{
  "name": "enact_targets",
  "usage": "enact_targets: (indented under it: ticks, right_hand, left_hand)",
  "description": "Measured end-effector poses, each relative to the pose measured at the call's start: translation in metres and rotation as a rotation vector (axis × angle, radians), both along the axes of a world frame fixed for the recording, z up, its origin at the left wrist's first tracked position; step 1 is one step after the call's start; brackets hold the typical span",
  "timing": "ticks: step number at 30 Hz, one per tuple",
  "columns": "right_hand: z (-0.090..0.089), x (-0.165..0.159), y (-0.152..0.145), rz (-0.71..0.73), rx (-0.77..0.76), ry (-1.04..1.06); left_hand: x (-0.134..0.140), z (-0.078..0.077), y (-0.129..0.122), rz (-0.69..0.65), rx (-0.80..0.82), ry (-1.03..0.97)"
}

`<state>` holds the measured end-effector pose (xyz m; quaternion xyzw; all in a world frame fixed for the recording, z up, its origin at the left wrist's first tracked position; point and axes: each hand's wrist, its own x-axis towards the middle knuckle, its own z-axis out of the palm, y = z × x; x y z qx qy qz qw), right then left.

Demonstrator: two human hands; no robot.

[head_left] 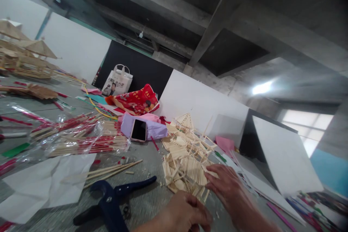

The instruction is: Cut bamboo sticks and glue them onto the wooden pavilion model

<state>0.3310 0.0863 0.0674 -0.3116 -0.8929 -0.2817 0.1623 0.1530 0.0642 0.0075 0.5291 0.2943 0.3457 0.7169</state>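
A model built of wooden sticks point(191, 168) lies on the table in front of me, with ribbed, stick-covered panels. My right hand point(230, 188) reaches to its right side, fingers stretched out and at or against its edge, slightly blurred. Close to the near edge of the model is my left hand point(187, 210), fingers curled together; whatever they may hold is hidden. A dark blue pipe cutter point(108, 199) rests left of my left hand. Several loose wooden sticks point(116, 170) lie behind the cutter.
Red-tipped chopsticks in clear plastic point(89, 139) and white paper point(49, 185) lie to the left. A phone point(138, 130) rests on purple paper point(159, 130). Behind are a red bag point(136, 101) and a white carrier bag point(118, 81). A stick-built pavilion model point(29, 58) stands far left.
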Motion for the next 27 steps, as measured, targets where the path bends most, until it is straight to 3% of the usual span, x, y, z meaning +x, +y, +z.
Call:
enact_targets:
  ticks: [13,18,24,27]
  right_hand:
    - [0.004,0.002,0.004,0.026,0.061,-0.065]
    - [0.004,0.002,0.003,0.054,0.091,-0.052]
    - [0.002,0.004,0.006,0.053,0.075,-0.026]
    - [0.001,0.006,0.007,0.042,0.056,-0.019]
  left_hand:
    - [0.002,-0.007,0.004,-0.007,0.047,-0.007]
    - [0.006,-0.010,0.006,0.088,-0.042,-0.021]
    - [0.013,-0.012,0.011,0.209,-0.228,-0.242]
    - [0.013,-0.010,0.011,0.200,-0.222,-0.318]
